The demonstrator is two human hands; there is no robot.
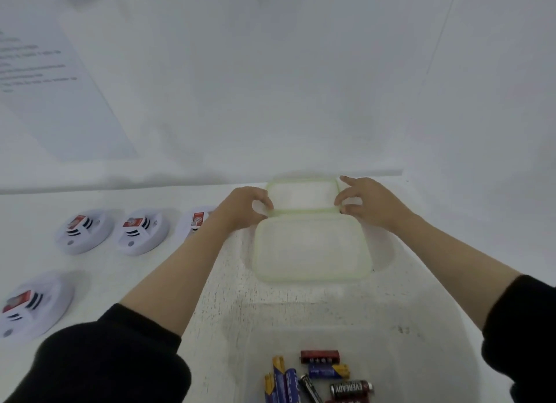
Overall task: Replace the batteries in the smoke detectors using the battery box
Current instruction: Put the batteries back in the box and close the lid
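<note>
From my seat, both bare hands were out at the far side of the table (156, 282), working on the green-rimmed box (301, 182). The left grip (245, 205) had its fingers curled in on the box's left near corner. The right grip (365, 201) pinched the right near corner between thumb and fingers, with one finger raised clear of the rim. Both grips had hold of that box and nothing else. Just in front of it, edge touching edge, lay a flat green-rimmed piece that I took for the lid (311, 249), though I could not tell whether the two were still joined along that seam. I judged this to be the opening step: getting the battery box uncovered and settled before any cell was swapped. I could not see anything inside the box from here. Closest to me stood a clear tub (301, 327) with loose batteries (322, 375) heaped in its near end. The four smoke detectors (85, 231) sat well apart to the left, three in a far row and one nearer, none of them touched. The next move, as I read it, called for freeing the box from the lid without dragging either one. After that, one grip would have to cross left to the nearest detector and get at its battery compartment.
</note>
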